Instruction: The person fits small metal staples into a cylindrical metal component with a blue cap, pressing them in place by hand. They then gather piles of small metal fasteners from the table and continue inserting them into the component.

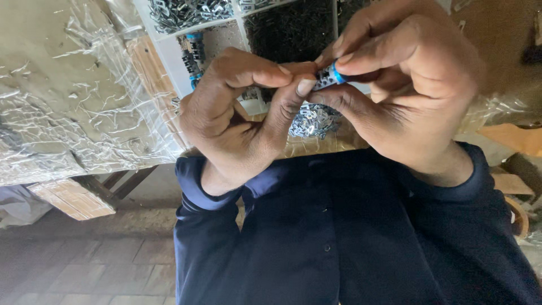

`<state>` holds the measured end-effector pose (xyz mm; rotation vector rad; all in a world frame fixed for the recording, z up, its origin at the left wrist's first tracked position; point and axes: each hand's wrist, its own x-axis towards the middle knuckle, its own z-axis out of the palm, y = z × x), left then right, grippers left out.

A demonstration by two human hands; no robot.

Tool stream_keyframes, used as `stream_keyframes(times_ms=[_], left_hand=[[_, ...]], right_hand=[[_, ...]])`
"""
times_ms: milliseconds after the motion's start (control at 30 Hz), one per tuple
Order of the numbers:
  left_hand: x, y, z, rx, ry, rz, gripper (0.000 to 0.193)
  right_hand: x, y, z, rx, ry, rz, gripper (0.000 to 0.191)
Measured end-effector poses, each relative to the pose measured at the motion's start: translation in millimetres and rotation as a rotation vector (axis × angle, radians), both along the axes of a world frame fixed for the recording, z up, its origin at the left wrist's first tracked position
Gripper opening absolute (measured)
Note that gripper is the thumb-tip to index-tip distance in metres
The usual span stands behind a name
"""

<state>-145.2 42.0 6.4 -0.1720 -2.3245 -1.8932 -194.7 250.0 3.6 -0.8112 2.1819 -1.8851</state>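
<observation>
Both hands meet in front of the chest, fingertips pinched together on one small part (pixel 328 75): a short blue piece with a bit of grey metal on it. The left hand (pixel 243 113) closes thumb and forefinger on the metal end, and the right hand (pixel 403 85) clamps the blue end between thumb and first fingers. Most of the part is hidden by the fingers, so its full shape cannot be told.

It looks light and stiff, probably hard plastic with a thin stamped clip, small enough to slip from the fingertips; holding it by the two ends, as here, seems safest.

Just beyond the hands a heap of small metal clips (pixel 313 120) lies on the desk (pixel 73 90), which is wrapped in crinkled clear film. Further beyond stands a white tray (pixel 169 53) of compartments holding more metal pieces, dark screws and blue parts.
</observation>
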Motion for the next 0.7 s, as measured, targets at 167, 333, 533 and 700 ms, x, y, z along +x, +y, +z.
stream_keyframes(times_ms=[167, 333, 533, 700], left_hand=[[-16.4, -1.4, 3.4, -0.089, 0.094, -0.019, 0.026], [-12.7, 2.9, 4.0, -0.607, 0.201, 0.021, 0.024], [-16.4, 7.9, 7.6, -0.559, 0.146, 0.019, 0.025], [-6.8, 5.0, 58.3, -0.738, 0.241, -0.159, 0.020]], right_hand=[[0.7, -0.1, 1.6, -0.014, -0.026, -0.002, 0.030], [10.1, 4.0, -1.1, -0.092, -0.204, -0.043, 0.032], [8.7, -6.2, -2.3, -0.158, -0.154, -0.121, 0.037], [25.4, 18.3, 0.7, -0.549, -0.384, -0.122, 0.042]])
